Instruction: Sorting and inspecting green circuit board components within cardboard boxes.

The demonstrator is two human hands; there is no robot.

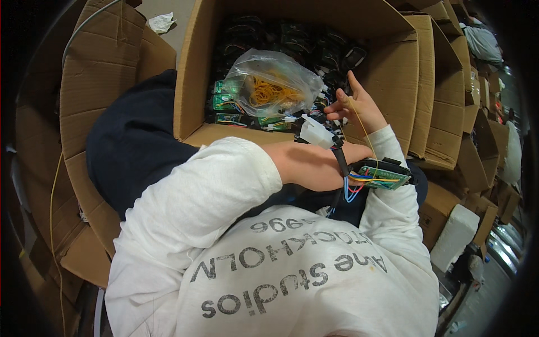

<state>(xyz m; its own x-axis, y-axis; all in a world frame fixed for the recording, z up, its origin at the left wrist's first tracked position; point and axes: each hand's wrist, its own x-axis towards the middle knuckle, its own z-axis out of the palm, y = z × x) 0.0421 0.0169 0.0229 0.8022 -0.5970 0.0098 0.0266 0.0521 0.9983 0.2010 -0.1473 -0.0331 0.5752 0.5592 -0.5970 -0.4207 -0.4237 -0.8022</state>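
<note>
My left hand [317, 166] reaches across my lap, closed around a green circuit board [386, 175] with a black part and coloured wires. Its fingertips are hidden behind my wrist and the wiring. A bent black cable [341, 162] and a white plastic connector [316, 132] stick up beside this hand. Just beyond, my right hand [364, 108] has its fingers partly spread and holds a thin yellow rubber band [360, 123] stretched down to the board. A clear plastic bag [236, 73] of yellow rubber bands [270, 90] lies in the open cardboard box [188, 73] ahead.
Several circuit boards with wires [227, 103] fill the box under and around the bag. Cardboard flaps [101, 84] rise at my left. More cartons [449, 101] stand along the right, with a white foam block [456, 236] among them. White crumpled plastic [161, 22] lies on the floor.
</note>
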